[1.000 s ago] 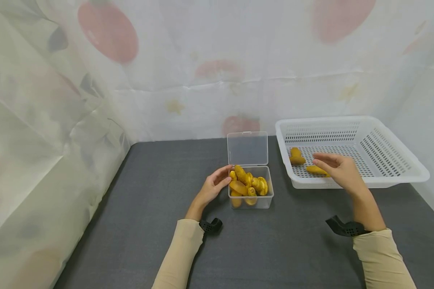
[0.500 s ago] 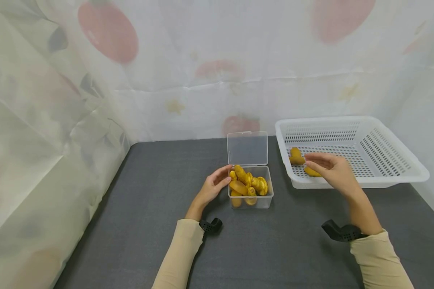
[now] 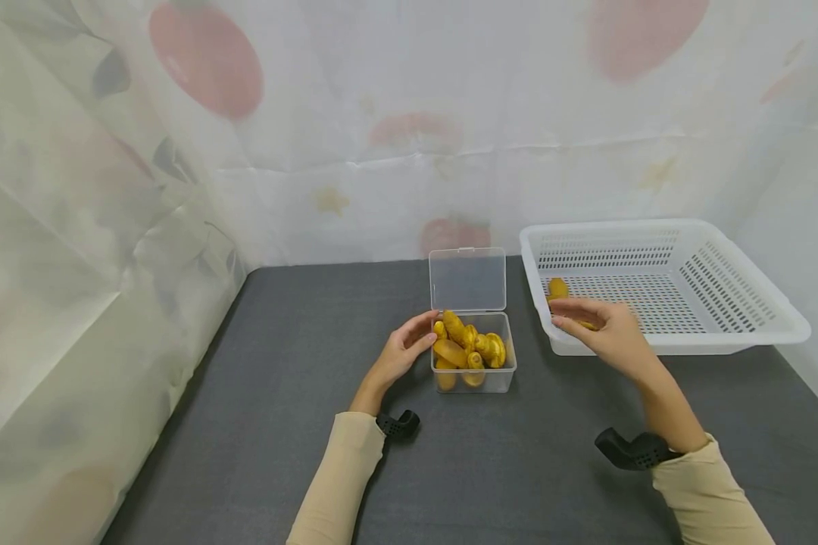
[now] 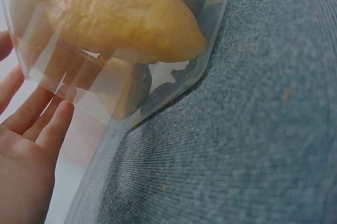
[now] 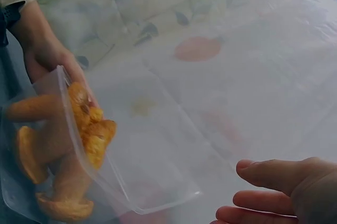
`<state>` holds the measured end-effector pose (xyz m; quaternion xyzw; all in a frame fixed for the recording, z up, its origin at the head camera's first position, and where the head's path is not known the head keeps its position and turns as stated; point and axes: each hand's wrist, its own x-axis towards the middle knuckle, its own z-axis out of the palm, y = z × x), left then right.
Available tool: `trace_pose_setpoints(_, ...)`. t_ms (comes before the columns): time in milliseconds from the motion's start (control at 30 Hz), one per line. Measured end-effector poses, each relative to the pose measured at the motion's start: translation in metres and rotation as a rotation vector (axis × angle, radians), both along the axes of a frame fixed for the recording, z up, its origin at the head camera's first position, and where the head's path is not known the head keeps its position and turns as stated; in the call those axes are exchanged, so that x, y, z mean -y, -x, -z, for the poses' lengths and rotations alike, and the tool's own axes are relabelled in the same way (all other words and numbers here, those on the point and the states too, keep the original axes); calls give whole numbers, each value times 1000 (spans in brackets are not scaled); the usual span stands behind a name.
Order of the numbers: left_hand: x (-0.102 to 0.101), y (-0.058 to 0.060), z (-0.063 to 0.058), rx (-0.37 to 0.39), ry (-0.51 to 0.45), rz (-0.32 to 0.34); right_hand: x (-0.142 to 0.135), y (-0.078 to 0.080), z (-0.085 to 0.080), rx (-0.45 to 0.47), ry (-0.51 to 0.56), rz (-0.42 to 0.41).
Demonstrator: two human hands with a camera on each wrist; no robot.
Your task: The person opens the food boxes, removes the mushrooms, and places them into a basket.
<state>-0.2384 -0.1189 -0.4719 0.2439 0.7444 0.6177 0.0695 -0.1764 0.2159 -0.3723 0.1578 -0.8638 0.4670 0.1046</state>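
Observation:
A clear plastic box stands on the table with its lid raised at the back. Several golden-yellow mushroom-shaped pieces fill it. The left hand rests against the box's left side, its fingers lightly extended; the left wrist view shows those fingertips at the clear wall. The right hand hovers over the near left part of a white basket, thumb and fingers apart. In the right wrist view nothing shows between this hand's thumb and fingers. It partly hides the yellow pieces in the basket.
The dark grey tabletop carries the box near the middle and the basket at the back right. A patterned white curtain hangs behind the table and along its left side. Black bands sit on both wrists.
The right hand has moved left over the basket, towards the box, and now covers more of the yellow pieces there. The left hand and the box have stayed in place.

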Motion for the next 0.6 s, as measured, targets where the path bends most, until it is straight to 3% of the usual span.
trace_pose_setpoints(600,0,1,2,-7,2,-3,32,2,14,41,-85,-137)
